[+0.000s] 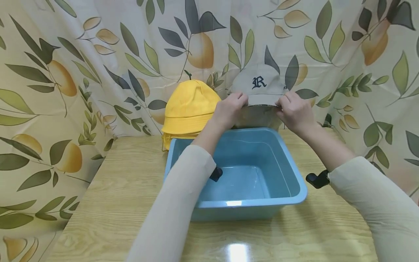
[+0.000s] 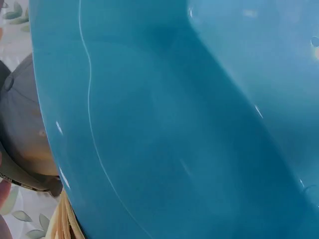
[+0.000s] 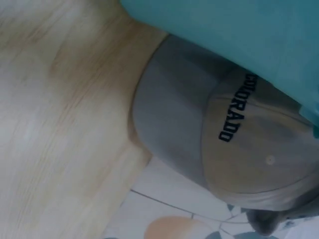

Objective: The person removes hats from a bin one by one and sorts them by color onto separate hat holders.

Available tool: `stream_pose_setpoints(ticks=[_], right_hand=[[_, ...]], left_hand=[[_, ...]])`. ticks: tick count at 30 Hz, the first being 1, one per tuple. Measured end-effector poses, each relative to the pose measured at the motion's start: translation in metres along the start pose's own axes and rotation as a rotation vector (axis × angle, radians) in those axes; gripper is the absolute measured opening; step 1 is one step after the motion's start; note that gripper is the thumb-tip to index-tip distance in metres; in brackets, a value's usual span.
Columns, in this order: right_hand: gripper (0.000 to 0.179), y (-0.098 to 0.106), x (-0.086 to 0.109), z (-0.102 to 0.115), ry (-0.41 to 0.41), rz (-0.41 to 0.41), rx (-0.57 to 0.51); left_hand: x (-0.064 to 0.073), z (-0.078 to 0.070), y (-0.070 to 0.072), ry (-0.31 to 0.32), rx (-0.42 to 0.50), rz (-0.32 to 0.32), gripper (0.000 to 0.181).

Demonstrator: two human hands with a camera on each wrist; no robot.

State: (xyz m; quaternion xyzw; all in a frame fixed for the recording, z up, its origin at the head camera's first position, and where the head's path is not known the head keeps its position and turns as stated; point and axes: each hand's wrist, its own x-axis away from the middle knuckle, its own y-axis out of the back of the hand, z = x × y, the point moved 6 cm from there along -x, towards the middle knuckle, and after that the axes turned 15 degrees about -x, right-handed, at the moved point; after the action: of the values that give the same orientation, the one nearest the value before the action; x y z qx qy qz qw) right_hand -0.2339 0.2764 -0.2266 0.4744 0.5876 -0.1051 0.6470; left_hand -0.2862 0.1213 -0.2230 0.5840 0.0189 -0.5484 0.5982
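Sleeved forearms reach forward over blue tub (image 1: 296, 182) on table (image 1: 114, 203). Grey cap (image 1: 258, 85) lies beyond tub's far rim, directly ahead of both hands, held up against leaf-print curtain (image 1: 65, 72). Left hand (image 1: 229, 109) pinches brim's left end, right hand (image 1: 294, 111) pinches right end, fingers curled over edge. Brim runs left-right between them; both hands equally near. Yellow hat (image 1: 190, 105) sits just left of cap, untouched.

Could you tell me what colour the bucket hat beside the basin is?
The bucket hat is bright yellow; the head view shows it best.
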Motion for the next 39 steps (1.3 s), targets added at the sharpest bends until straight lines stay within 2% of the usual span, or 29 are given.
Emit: stream_pose_setpoints(ticks=[6, 10, 12, 19, 23, 27, 31, 35, 38, 39], right_hand=[[0.011, 0.007, 0.006, 0.005, -0.043, -0.01, -0.051], [0.011, 0.013, 0.007, 0.01, -0.05, 0.05, -0.061], [0.011, 0.016, 0.01, 0.014, -0.059, 0.056, -0.085], [0.014, 0.025, 0.025, 0.029, -0.138, 0.074, -0.13], [0.018, 0.029, 0.032, 0.036, -0.165, 0.115, -0.123], [0.024, 0.028, 0.039, 0.041, -0.186, 0.171, -0.166], [0.032, 0.026, 0.047, 0.045, -0.199, 0.225, -0.21], [0.038, 0.024, 0.056, 0.046, -0.186, 0.275, -0.254], [0.041, 0.022, 0.063, 0.046, -0.163, 0.292, -0.271], [0.042, 0.022, 0.064, 0.046, -0.157, 0.292, -0.272]], left_hand=[[0.002, -0.004, 0.006, -0.049, 0.032, 0.049, 0.016], [0.002, -0.008, 0.014, -0.106, 0.053, 0.105, 0.017], [0.003, -0.011, 0.018, -0.137, 0.064, 0.117, 0.016], [0.014, -0.027, 0.031, -0.252, 0.078, 0.135, 0.013], [0.02, -0.033, 0.035, -0.314, 0.107, 0.154, 0.015], [0.028, -0.039, 0.035, -0.377, 0.139, 0.193, 0.014], [0.039, -0.052, 0.034, -0.495, 0.04, 0.201, 0.017], [0.05, -0.065, 0.03, -0.621, -0.155, 0.192, 0.019], [0.056, -0.07, 0.028, -0.644, -0.223, 0.168, 0.018], [0.057, -0.071, 0.028, -0.634, -0.213, 0.164, 0.017]])
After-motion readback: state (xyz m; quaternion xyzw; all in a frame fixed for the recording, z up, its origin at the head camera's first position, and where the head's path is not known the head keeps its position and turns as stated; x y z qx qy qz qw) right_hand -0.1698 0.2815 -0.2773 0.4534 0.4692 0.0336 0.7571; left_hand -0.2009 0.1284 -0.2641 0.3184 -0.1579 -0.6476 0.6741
